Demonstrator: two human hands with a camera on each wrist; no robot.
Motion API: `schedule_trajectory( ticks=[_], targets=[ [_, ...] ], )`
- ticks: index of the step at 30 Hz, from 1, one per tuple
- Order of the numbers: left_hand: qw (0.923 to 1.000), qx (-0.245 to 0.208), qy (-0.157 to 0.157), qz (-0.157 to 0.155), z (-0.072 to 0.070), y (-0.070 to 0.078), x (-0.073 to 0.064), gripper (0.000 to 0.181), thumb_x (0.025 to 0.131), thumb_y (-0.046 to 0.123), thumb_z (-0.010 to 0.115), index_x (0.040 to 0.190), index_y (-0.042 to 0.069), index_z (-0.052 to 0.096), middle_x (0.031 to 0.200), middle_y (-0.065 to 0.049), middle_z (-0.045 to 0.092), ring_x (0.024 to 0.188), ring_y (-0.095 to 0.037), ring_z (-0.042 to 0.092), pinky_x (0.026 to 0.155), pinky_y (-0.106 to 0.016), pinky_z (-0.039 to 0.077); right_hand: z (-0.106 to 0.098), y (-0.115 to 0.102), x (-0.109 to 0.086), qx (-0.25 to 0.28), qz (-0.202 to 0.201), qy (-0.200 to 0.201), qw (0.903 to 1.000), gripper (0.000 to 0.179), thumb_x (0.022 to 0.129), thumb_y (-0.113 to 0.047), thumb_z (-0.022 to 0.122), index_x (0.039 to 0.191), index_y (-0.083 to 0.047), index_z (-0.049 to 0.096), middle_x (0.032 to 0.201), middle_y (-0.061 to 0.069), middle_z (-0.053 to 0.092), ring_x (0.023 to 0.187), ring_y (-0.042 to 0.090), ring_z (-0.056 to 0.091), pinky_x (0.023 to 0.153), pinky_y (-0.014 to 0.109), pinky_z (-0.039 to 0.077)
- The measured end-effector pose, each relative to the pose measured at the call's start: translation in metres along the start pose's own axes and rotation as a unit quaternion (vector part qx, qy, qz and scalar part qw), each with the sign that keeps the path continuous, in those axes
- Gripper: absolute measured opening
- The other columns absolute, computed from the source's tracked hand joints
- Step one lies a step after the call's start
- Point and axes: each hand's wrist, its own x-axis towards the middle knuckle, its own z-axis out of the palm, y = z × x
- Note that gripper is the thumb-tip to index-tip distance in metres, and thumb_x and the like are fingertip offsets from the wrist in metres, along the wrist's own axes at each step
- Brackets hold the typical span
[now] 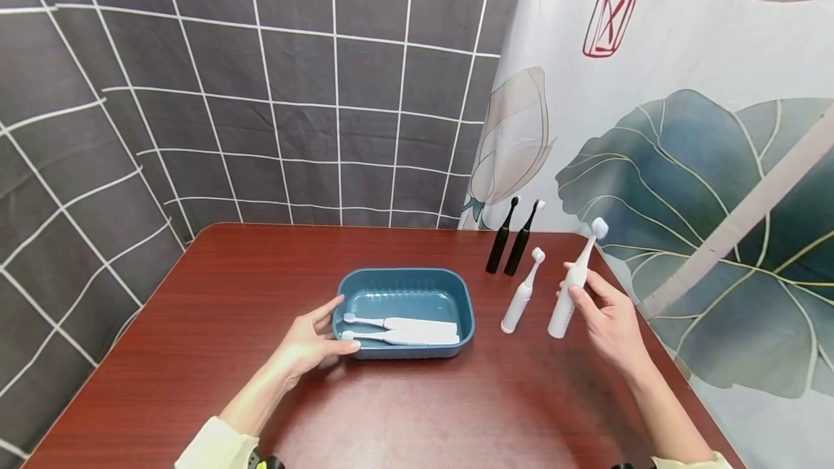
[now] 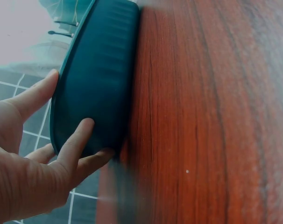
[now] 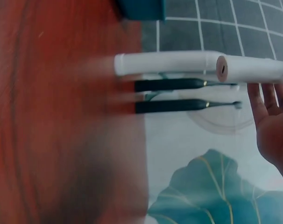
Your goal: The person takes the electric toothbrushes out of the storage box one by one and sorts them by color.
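A blue plastic basin (image 1: 404, 352) stands on the table with two white electric toothbrushes (image 1: 423, 335) lying in it. At its left end my left hand (image 1: 313, 339) rests spread fingers and the thumb against the rim and outer wall; in the left wrist view the fingers (image 2: 76, 140) look nearly straight. My right hand (image 1: 609, 313) holds a white electric toothbrush (image 1: 565, 310) by its handle, brush head up. In the right wrist view its round base (image 3: 222, 69) shows. Left of it another white electric toothbrush (image 1: 517, 306) stands upright on the table.
Two black electric toothbrushes (image 1: 507, 244) stand upright near the back right of the reddish-brown table (image 1: 274, 266). Behind hangs a grey cloth with a white grid (image 1: 293, 93). On the right is a curtain (image 1: 677, 71) with a leaf print.
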Motion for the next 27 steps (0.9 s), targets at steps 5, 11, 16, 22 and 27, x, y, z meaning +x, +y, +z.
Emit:
schedule_trajectory(
  ticks=[5,11,16,22,27],
  targets=[
    [1.0,0.001,0.001,-0.001,-0.002,0.0,0.001,0.096,0.071,0.005,0.091,0.154,0.013,0.043,0.142,-0.027,0.052,0.121,-0.036,0.06,0.079,-0.04,0.057,-0.003,0.013,-0.002,-0.009,0.02,0.011,0.9997,0.038,0.101,-0.009,0.061,0.139,-0.004,0.059,0.099,0.002,0.072,0.089,0.001,0.064,0.079,0.012,0.047],
    [1.0,-0.002,-0.003,0.0,-0.003,-0.001,0.002,0.096,0.071,0.005,0.091,0.154,0.012,0.042,0.142,-0.027,0.052,0.12,-0.035,0.06,0.078,-0.038,0.057,0.002,0.024,-0.001,0.002,0.057,0.044,0.9974,0.04,0.096,-0.012,0.069,0.135,-0.002,0.063,0.099,-0.014,0.069,0.083,0.005,0.059,0.07,0.014,0.047],
    [0.9999,-0.008,-0.007,-0.001,-0.002,-0.001,0.002,0.097,0.071,0.005,0.091,0.154,0.012,0.042,0.143,-0.026,0.051,0.119,-0.034,0.061,0.077,-0.038,0.057,0.008,0.027,-0.001,0.017,0.091,0.069,0.9933,0.041,0.091,-0.007,0.076,0.13,0.0,0.066,0.084,-0.011,0.068,0.071,0.008,0.053,0.056,0.019,0.043],
    [0.9999,-0.011,-0.007,-0.006,-0.002,0.0,0.001,0.096,0.071,0.005,0.091,0.154,0.013,0.042,0.147,-0.023,0.049,0.119,-0.034,0.061,0.076,-0.041,0.057,0.014,0.008,-0.003,0.027,0.096,0.049,0.9938,0.039,0.09,-0.005,0.076,0.126,0.007,0.066,0.084,0.002,0.071,0.068,0.011,0.053,0.052,0.023,0.041],
    [0.9999,-0.009,-0.009,-0.004,-0.003,0.0,0.0,0.096,0.072,0.006,0.091,0.154,0.013,0.042,0.151,-0.019,0.045,0.122,-0.036,0.059,0.077,-0.041,0.057,0.022,0.006,-0.004,0.047,0.1,0.017,0.9938,0.04,0.091,-0.006,0.075,0.127,0.008,0.065,0.092,0.01,0.074,0.075,0.006,0.06,0.062,0.019,0.051]
  ],
)
